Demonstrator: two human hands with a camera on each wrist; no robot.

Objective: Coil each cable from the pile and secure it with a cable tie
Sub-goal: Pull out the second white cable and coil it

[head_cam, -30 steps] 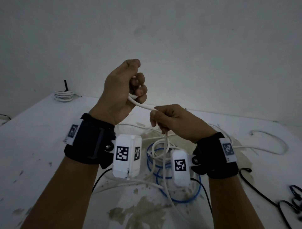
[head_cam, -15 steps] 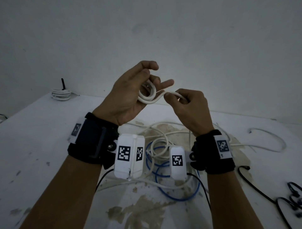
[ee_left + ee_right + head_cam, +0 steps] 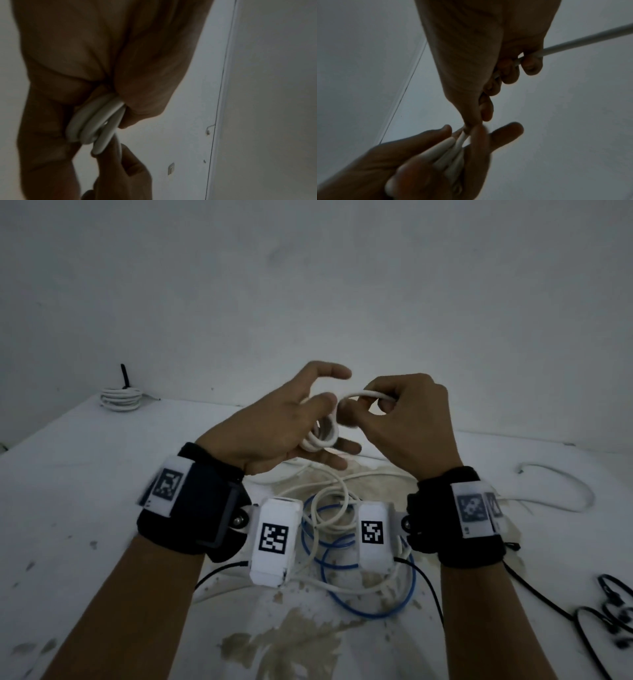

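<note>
We observe no container in any view; the cables lie loose on a stained white table (image 3: pixel 85 491). Both hands are raised above it, close together and touching at the fingers.

The left hand (image 3: pixel 274 426) carries a small coil (image 3: pixel 320 438) of the white cable (image 3: pixel 364 396) across its palm. Its index finger and thumb are spread, the lower fingers extended beneath the loops. The left wrist view shows the coil (image 3: pixel 96 125) as about three stacked turns, smooth and off-white, pressed between palm and fingers.

The right hand (image 3: pixel 407 419) pinches the next arc of the white cable between thumb and curled fingers, just beside the coil. In the right wrist view the cable (image 3: pixel 583 42) runs taut away from the curled fingers (image 3: pixel 530 66).

Below the wrists we record the pile (image 3: pixel 342 508): loose white loops tangled with a blue cable (image 3: pixel 373 611). A further white cable (image 3: pixel 565 487) curves at the right, apart from the pile. Black cables (image 3: pixel 603 614) sit at the right edge. At the far left corner, a finished white coil (image 3: pixel 120 398) rests with a dark tie (image 3: pixel 125 375) standing upright.
</note>
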